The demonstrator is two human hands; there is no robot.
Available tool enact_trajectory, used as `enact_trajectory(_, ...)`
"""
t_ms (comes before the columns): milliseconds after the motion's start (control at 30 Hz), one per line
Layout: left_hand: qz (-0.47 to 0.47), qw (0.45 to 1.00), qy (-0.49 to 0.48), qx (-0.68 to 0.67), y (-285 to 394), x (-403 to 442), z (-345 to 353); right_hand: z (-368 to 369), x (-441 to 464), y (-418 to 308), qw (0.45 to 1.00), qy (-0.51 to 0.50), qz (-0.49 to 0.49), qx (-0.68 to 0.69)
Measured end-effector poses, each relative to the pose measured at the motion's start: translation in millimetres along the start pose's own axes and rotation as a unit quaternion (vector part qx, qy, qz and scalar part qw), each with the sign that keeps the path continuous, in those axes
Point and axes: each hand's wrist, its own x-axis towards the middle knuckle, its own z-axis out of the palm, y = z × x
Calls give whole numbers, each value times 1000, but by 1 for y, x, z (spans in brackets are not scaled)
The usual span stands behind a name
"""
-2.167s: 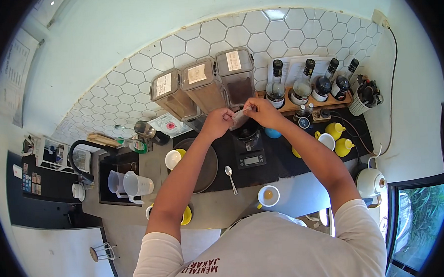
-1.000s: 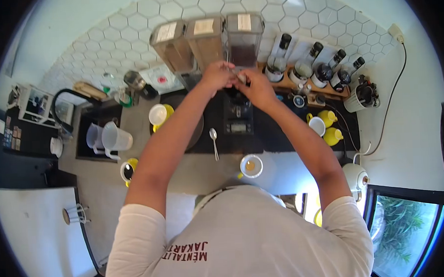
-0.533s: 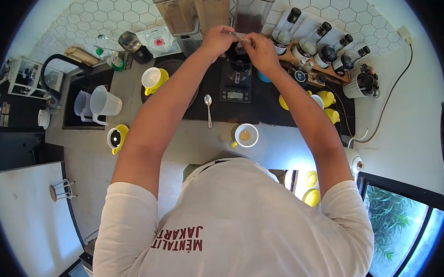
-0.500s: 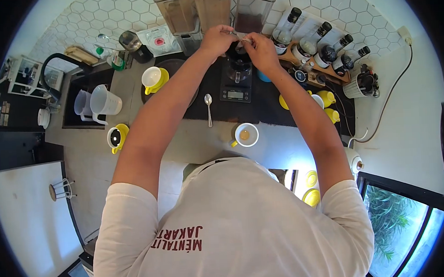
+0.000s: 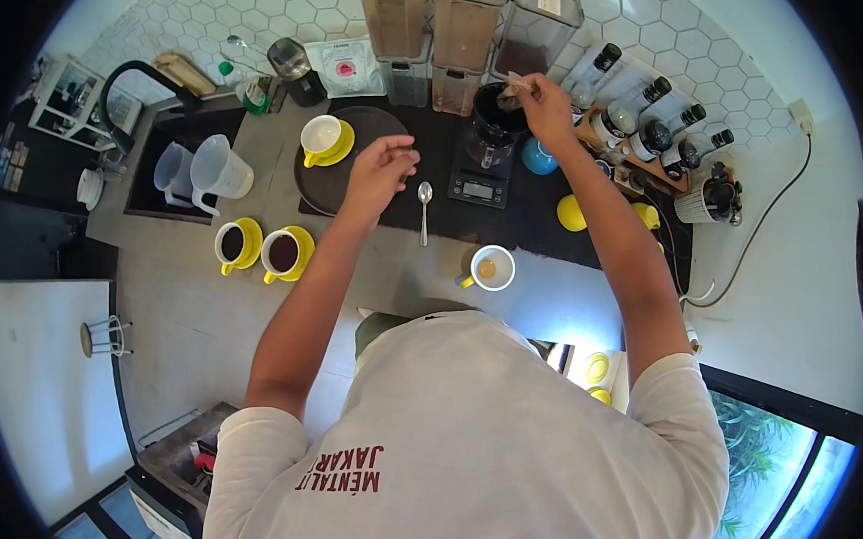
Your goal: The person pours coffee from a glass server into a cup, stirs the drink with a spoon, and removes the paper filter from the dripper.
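My right hand [image 5: 545, 110] pinches a crumpled brown paper coffee filter [image 5: 513, 90] at the rim of a black dripper [image 5: 492, 111]. Below the dripper is a glass coffee server [image 5: 489, 151], standing on a black digital scale [image 5: 478, 188]. My left hand [image 5: 381, 178] hangs in the air near the right edge of a round dark tray [image 5: 314, 190], its fingers loosely bent and apart, nothing in them. A spoon [image 5: 424, 212] lies on the black mat just right of that hand. Nearer my body stands a white cup with a yellow handle [image 5: 492, 269], some light brown liquid at its bottom.
Two yellow cups of dark coffee [image 5: 281, 252] stand on saucers at left. On the tray sits another cup [image 5: 322, 136]. A blue round object [image 5: 539, 157] is beside the server. Bottles [image 5: 627, 114] line a wooden rack at right; plastic jugs [image 5: 221, 168] stand at the sink.
My left hand has left the dripper and moved left and toward me. My right hand still holds the filter, now at the dripper's right side. The camera view has shifted.
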Motion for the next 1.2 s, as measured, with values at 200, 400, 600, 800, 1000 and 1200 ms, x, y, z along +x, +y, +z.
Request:
enact_trajectory(200,-38,998,15,-37,-29,-33,-15,10,5,17,1000,7,-7,7)
enact_trajectory(400,-76,996,-5,-56,-61,-58,-9,14,8,20,1000,3,-2,-2)
enact_trajectory(600,-104,994,-3,-34,-75,-72,-11,13,7,12,999,8,7,-52)
enact_trajectory(800,-71,996,-48,-3,-97,-80,1,15,5,4,998,13,35,-49)
enact_trajectory(1000,-54,995,-78,10,-114,-89,13,14,6,0,998,28,4,-64)
enact_trajectory(1200,-48,995,-78,39,-131,-96,8,14,8,9,998,0,32,-57)
